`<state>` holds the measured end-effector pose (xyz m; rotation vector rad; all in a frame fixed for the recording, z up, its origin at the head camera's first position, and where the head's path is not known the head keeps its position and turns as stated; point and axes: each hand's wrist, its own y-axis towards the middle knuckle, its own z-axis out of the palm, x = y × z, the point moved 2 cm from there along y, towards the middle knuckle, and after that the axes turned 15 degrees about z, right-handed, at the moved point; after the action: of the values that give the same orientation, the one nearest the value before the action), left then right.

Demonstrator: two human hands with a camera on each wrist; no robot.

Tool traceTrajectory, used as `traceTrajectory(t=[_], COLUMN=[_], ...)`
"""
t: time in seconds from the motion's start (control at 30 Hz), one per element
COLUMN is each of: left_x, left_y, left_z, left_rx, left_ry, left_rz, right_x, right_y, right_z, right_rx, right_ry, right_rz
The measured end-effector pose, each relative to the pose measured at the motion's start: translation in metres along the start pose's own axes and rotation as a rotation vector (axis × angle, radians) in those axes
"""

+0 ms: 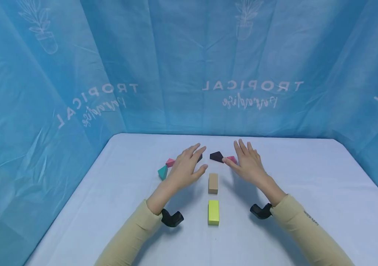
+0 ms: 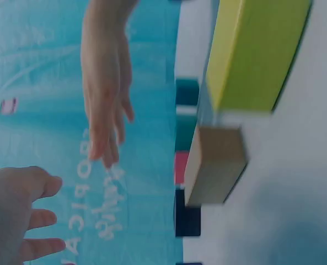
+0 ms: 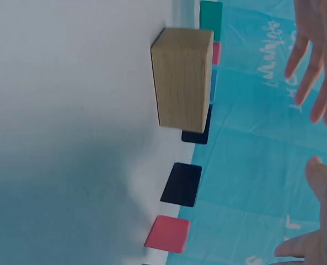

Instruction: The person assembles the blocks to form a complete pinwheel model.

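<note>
My left hand (image 1: 185,168) hovers over the table with its fingers apart, holding nothing. Partly behind it are a pink block (image 1: 170,162), a teal block (image 1: 163,172) and a dark block that it mostly covers. Across from it, my right hand (image 1: 248,164) is also raised, fingers spread and nothing held. In the head view its thumb overlaps the edge of a black block (image 1: 216,156) and a second pink block (image 1: 232,159). Between the hands lies a tan wooden block (image 1: 213,183), with a yellow-green block (image 1: 213,212) nearer to me.
A white cloth covers the table (image 1: 309,184). Blue curtain (image 1: 182,111) with white lettering hangs along its back and sides. Black curved pieces (image 1: 172,218) are worn at both wrists. The coloured blocks form a loose arc at the far side.
</note>
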<state>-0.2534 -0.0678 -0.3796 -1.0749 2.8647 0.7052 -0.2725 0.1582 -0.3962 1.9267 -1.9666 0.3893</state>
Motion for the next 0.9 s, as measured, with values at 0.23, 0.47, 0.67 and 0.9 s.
traceTrajectory(t=[0.23, 0.47, 0.67, 0.9], left_x=[-0.025, -0.045, -0.058, -0.058], left_y=[-0.039, -0.072, -0.092, -0.098], left_z=[-0.001, 0.021, 0.043, 0.051], left_rx=[-0.055, -0.034, -0.014, -0.077], left_ry=[-0.187, -0.437, -0.5, -0.483], left_rz=[0.051, 0.105, 0.126, 0.15], right_x=[0.001, 0.003, 0.002, -0.001], right_y=[-0.007, -0.018, -0.025, -0.032], right_z=[0.003, 0.017, 0.041, 0.059], right_rx=[0.06, 0.125, 0.221, 0.282], right_ry=[0.196, 0.374, 0.525, 0.608], right_rz=[-0.017, -0.043, -0.079, -0.051])
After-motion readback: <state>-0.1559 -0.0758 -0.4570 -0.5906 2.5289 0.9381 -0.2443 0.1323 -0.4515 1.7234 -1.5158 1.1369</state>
